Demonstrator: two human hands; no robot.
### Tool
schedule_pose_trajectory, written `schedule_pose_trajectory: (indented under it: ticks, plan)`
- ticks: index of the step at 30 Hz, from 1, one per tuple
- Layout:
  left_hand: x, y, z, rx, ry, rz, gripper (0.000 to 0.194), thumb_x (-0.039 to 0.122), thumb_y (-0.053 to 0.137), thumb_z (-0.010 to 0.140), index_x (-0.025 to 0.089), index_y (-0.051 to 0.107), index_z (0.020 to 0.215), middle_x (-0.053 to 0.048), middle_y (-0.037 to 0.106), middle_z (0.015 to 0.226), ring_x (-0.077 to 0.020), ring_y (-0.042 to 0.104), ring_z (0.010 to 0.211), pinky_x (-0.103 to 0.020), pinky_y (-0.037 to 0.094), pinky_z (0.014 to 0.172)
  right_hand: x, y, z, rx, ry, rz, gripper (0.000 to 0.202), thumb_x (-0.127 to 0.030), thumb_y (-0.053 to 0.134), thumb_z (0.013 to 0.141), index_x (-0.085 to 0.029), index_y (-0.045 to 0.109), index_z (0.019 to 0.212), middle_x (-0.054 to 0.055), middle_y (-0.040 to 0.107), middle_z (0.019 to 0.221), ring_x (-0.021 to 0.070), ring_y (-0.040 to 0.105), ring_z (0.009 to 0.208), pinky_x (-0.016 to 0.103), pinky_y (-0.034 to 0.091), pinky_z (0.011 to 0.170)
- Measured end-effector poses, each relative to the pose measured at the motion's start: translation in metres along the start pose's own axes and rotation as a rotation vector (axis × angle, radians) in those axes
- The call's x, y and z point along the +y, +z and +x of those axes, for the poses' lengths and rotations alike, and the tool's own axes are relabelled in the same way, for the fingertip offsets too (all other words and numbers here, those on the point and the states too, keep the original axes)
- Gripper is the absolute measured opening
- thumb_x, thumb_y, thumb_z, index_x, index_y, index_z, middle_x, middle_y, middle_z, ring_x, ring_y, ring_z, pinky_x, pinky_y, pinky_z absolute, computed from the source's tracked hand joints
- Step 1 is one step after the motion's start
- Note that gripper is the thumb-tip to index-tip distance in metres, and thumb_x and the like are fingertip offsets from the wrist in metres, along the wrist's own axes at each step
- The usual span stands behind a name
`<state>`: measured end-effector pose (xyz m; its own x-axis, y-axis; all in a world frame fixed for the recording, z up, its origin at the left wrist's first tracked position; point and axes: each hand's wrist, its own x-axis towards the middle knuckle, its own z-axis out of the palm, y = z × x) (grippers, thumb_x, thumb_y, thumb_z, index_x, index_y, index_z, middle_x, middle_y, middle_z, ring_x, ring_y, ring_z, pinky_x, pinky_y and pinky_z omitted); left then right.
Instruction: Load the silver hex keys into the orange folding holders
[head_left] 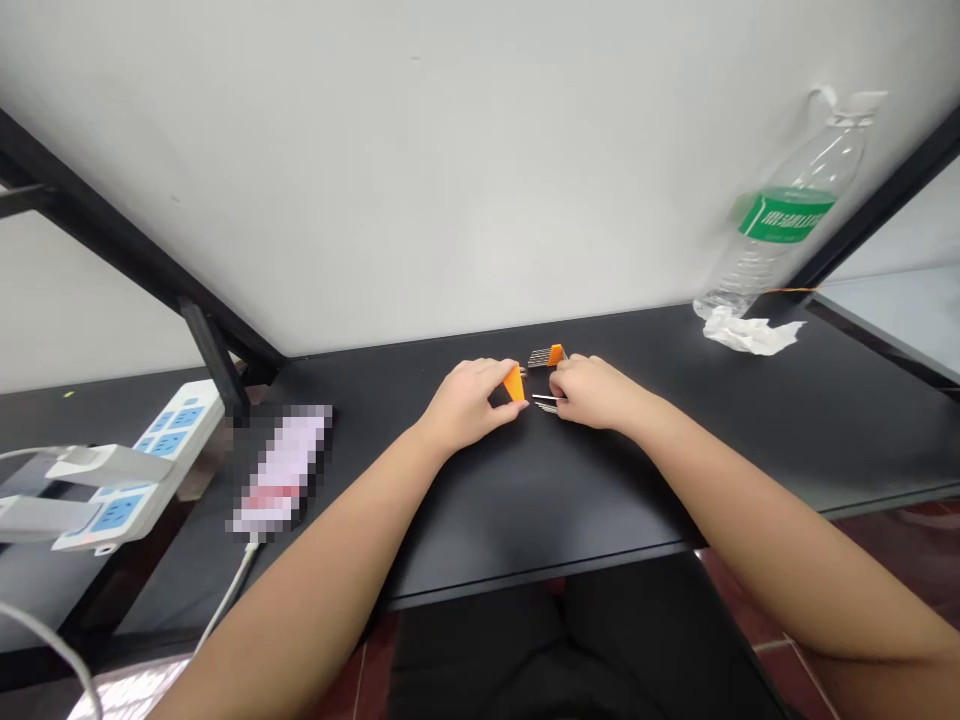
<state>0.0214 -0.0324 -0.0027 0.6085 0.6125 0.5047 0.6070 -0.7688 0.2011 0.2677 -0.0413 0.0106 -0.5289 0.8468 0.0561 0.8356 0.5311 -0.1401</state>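
Observation:
Between the thumb and fingers of my left hand [474, 402] is an orange piece [514, 384], held near the middle of the black table. My right hand [595, 391] is closed at the right, its fingertips on thin silvery rods [547, 403] that point left toward the orange piece. Just behind my right hand, a second orange piece [556, 355] lies with several thin metal rods [539, 358] sticking out to its left. The right fingertips are partly hidden, and the far ends of the rods they touch cannot be seen.
A blurred-out phone [283, 470] with a white cable lies at the left, beside a white power strip [161, 440] with plugs. At the back right stand a plastic bottle [787, 215] with a green label and a crumpled tissue [752, 333]. The black table [525, 510] meets a pale wall.

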Motion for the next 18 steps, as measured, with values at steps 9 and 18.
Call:
schedule_pose_trajectory:
  ticks: [9, 18]
  plan:
    - [-0.002, -0.001, 0.0, 0.064, -0.049, -0.034, 0.046, 0.039, 0.075, 0.086, 0.02, 0.063, 0.126, -0.006, 0.074, 0.103, -0.0221, 0.07, 0.094, -0.037, 0.053, 0.09, -0.004, -0.014, -0.007, 0.216, -0.088, 0.398, 0.006, -0.015, 0.06, 0.083, -0.021, 0.06, 0.082, 0.001, 0.064, 0.082, 0.016, 0.056, 0.076, 0.027, 0.04, 0.069]
    - [0.005, -0.002, 0.001, 0.09, -0.049, -0.144, 0.046, 0.04, 0.076, 0.087, 0.019, 0.066, 0.127, -0.008, 0.075, 0.112, -0.0215, 0.071, 0.099, -0.035, 0.057, 0.092, -0.006, -0.013, -0.006, 0.293, -0.202, 0.472, 0.008, -0.016, 0.059, 0.088, -0.02, 0.061, 0.081, 0.0, 0.065, 0.079, 0.0145, 0.054, 0.071, 0.027, 0.04, 0.069]
